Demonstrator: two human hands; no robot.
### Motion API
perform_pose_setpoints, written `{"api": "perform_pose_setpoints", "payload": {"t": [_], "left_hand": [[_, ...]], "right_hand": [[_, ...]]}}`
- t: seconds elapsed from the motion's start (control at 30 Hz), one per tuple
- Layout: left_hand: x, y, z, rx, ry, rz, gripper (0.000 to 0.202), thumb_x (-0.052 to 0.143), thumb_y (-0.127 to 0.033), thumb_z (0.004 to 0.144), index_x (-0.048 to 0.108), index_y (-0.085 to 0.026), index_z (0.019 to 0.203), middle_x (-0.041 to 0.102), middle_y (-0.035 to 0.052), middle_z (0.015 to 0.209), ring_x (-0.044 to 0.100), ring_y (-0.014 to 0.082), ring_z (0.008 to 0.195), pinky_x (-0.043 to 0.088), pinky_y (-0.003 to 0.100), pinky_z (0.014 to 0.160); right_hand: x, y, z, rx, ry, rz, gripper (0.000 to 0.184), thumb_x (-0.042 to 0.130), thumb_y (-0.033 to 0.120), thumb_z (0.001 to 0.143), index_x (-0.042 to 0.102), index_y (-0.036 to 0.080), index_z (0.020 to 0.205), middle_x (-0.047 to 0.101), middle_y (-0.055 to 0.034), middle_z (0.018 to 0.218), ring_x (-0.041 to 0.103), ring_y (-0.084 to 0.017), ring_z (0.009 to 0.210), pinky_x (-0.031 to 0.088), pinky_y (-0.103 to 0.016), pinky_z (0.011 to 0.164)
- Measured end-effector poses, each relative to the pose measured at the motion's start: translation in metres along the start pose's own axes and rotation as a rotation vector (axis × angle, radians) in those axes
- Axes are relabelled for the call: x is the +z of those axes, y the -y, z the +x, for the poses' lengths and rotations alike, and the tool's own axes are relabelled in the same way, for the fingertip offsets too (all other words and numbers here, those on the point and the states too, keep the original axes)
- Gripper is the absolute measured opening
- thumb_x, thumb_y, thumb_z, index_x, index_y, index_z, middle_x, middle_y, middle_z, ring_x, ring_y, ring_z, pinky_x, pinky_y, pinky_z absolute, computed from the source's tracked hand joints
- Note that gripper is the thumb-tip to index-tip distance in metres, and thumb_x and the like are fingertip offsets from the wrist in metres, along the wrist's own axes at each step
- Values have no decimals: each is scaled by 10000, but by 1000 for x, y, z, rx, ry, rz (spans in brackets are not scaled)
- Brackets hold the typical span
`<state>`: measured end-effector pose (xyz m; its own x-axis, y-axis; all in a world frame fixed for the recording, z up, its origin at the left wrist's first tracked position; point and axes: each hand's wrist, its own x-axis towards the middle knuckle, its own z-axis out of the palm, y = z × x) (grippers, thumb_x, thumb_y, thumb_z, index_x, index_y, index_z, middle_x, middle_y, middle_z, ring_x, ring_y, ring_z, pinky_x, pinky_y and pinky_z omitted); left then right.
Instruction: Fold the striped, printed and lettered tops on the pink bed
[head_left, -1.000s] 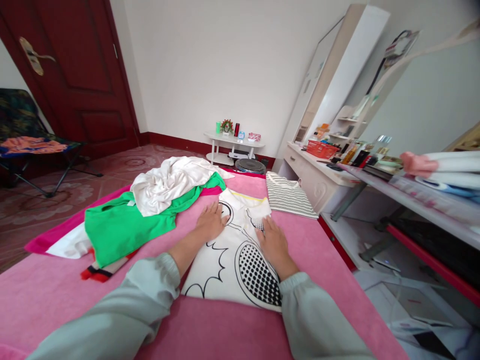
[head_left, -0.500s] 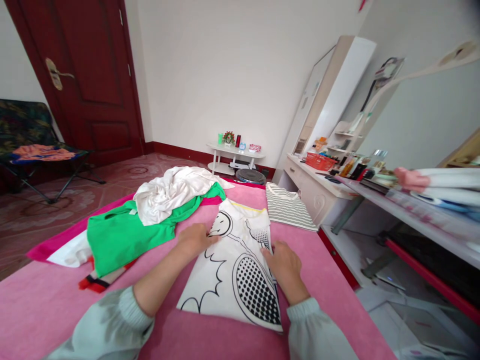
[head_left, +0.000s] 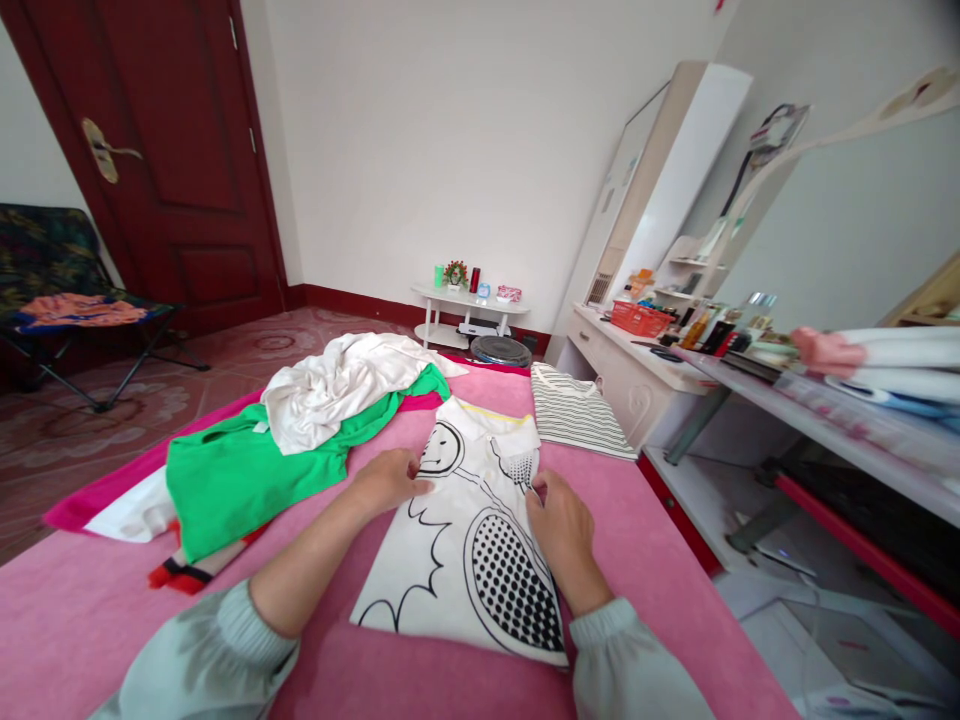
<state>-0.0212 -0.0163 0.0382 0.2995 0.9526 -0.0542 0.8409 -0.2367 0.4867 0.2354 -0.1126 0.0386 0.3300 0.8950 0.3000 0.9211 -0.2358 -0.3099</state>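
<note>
A white T-shirt (head_left: 435,545) with black cartoon line drawings and a dotted oval lies folded into a narrow shape on the pink bedspread, its yellow-trimmed neck pointing away from me. My left hand (head_left: 390,482) is at its left edge, thumb on the print and fingers curled at the side. Opposite it, my right hand (head_left: 562,520) pinches the right edge, thumb toward the middle. Parts of the fingertips are hidden. Beyond my right hand lies a folded striped shirt (head_left: 581,410).
On the left of the pink bedspread (head_left: 645,620) a crumpled white garment (head_left: 322,385) lies over a green garment (head_left: 251,485). A cluttered white dressing table (head_left: 611,350) and a glass-topped desk (head_left: 795,400) stand at the right. A folding chair (head_left: 82,310) stands by the door.
Both hands have shifted only slightly along the T-shirt's edges, with the fingers curled a little differently. The T-shirt keeps nearly the same shape, and the view has moved slightly.
</note>
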Motion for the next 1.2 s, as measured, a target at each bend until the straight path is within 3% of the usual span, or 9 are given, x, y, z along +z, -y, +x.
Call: {"api": "perform_pose_setpoints", "payload": {"t": [0.13,0.27,0.57,0.67,0.73,0.8,0.93,1.03,1.2], "left_hand": [[2,1,0,3,-16,-39,259,645,-443,665,638,-213,783,684,17,810,630,191,742,409,245,614],[3,1,0,0,-15,-44,257,649,-450,659,647,-219,772,689,14,814,634,196,741,411,249,608],[-6,-8,-4,-68,-22,30,338,632,-498,686,661,-240,901,688,40,917,632,241,853,435,283,649],[-6,-18,-7,-88,-134,101,403,631,-452,716,631,-227,1051,663,73,999,614,264,916,460,320,705],[-3,-28,-12,19,-265,122,399,611,-373,760,606,-223,1129,627,84,1100,572,264,1018,465,334,787],[2,-40,-19,249,-318,82,340,576,-312,805,616,-231,1133,588,72,1180,522,238,1098,449,320,875],[19,-61,-34,626,-146,10,236,525,-248,846,670,-246,1031,617,46,1122,536,205,1060,440,308,913],[29,-66,-38,634,-60,17,194,514,-223,843,699,-232,901,660,57,963,571,212,983,453,322,874],[31,-67,-38,565,-59,13,196,507,-212,824,699,-214,785,662,67,832,599,210,870,460,318,801]], "right_hand": [[-4,10,-3,-249,-66,-7,414,499,156,803,571,243,1201,525,-77,1263,479,-225,1132,367,-323,906],[2,23,-7,-388,19,-21,471,450,163,852,520,300,1297,429,-68,1381,390,-234,1244,301,-371,1031],[21,31,-7,-376,193,-78,467,360,272,926,400,363,1383,285,-70,1507,203,-303,1387,211,-531,1068],[23,32,-7,-386,162,-74,486,406,224,895,432,352,1363,305,-76,1497,189,-300,1393,187,-532,1079],[21,34,-6,-398,140,-67,488,435,195,872,471,331,1339,322,-81,1486,195,-296,1388,180,-524,1086],[18,36,-6,-423,128,-55,485,460,160,844,520,317,1299,342,-74,1473,200,-289,1383,168,-515,1096],[12,40,-6,-507,108,-24,456,452,126,832,574,278,1244,437,-58,1406,280,-260,1332,112,-496,1125],[15,41,-4,-555,163,-9,464,399,133,859,527,230,1295,483,-56,1379,318,-233,1310,79,-472,1140],[27,39,13,-512,355,4,635,367,90,804,347,214,1426,296,-23,1514,168,-239,1405,113,-524,1123]]}}
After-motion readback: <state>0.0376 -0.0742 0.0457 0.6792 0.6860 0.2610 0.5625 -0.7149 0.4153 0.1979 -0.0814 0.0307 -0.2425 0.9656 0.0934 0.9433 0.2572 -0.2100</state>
